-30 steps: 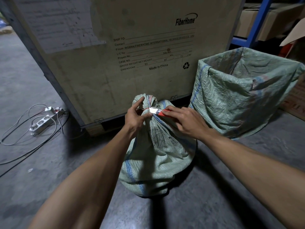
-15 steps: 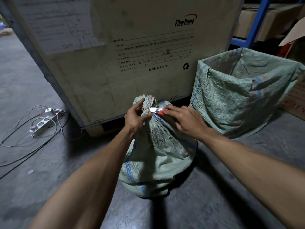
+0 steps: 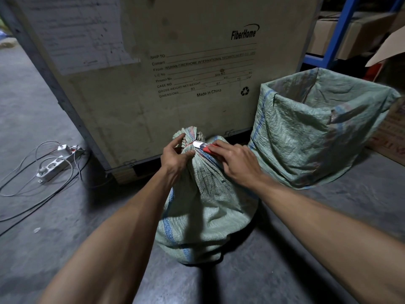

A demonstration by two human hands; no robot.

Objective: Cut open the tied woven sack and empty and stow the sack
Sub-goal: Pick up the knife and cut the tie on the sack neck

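The left hand [image 3: 175, 157] is gripping the crinkled woven sack [image 3: 203, 207] at its bunched neck; the right hand [image 3: 235, 160] is clamping a red cutter [image 3: 205, 147], its blade touching the tie.

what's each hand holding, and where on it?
Left hand grips the sack at its tied neck. Right hand holds the cutter by its red handle.

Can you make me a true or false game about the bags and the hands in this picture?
1. The tied woven sack is already open. False: a red tie is around its neck.
2. The right hand holds a red utility knife. True.
3. The left hand grips the sack's neck. True.
4. The open sack lies flat. False: it stands upright.
5. The power strip sits on the crate. False: it lies on the floor.
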